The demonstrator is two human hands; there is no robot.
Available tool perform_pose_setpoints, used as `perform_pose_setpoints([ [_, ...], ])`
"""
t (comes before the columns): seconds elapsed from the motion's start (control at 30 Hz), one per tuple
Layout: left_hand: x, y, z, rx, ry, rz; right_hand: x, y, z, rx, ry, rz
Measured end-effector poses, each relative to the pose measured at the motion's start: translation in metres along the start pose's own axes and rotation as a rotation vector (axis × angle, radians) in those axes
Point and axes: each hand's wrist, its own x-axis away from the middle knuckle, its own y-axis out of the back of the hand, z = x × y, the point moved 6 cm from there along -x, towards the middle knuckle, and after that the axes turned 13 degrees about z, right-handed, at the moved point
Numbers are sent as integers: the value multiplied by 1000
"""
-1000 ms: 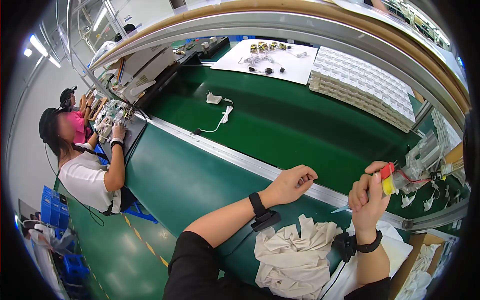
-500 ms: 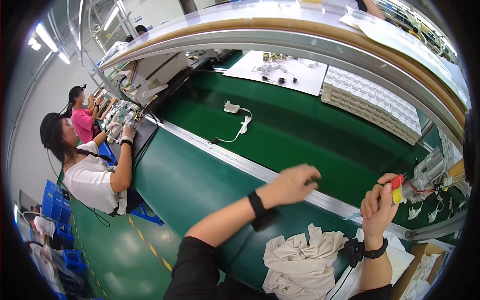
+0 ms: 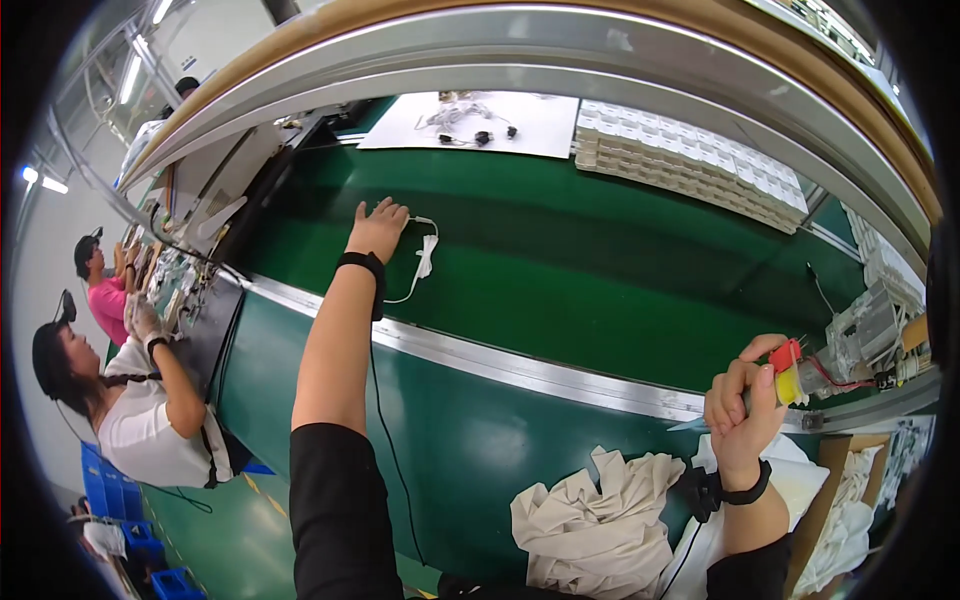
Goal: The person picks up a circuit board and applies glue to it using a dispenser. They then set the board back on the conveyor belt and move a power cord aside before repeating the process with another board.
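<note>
A red-and-yellow tool (image 3: 788, 386) is clamped in the right hand (image 3: 742, 408); the left hand (image 3: 378, 232) is stretched out beside a white cord (image 3: 426, 258), its grip state impossible to tell.

White cable (image 3: 427, 256): thin, slack, middle gathered in narrow bundle; lies beyond silver rail (image 3: 480, 362), toward rail's left part.
Cable upper end: bends over to fingers of left hand (image 3: 380, 228); whatever it joins is hidden there, contact can't be told.
Cable lower end: trails back toward rail, lost behind left wrist.
Red-and-yellow device (image 3: 787, 376): red block, yellow band right under it, greyish body partly covered; held tilted in right hand (image 3: 742, 402), near rail's right end.
Red wire (image 3: 842, 385): leaves device, runs rightward, past rail's right end.
Pale blue tip (image 3: 688, 425): pointed, sticks out left of right hand, by rail's near edge.
</note>
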Motion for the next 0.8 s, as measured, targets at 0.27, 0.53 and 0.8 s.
perform_pose_setpoints([
  [0.27,-38,57,-20,385,-26,637,-14,11,3,-1,9,23],
  [0.53,-45,227,-87,1502,2,569,-1,12,12,43,27,48],
  [0.8,-3,200,-202,2447,230,642,12,37,29,23,4,36],
])
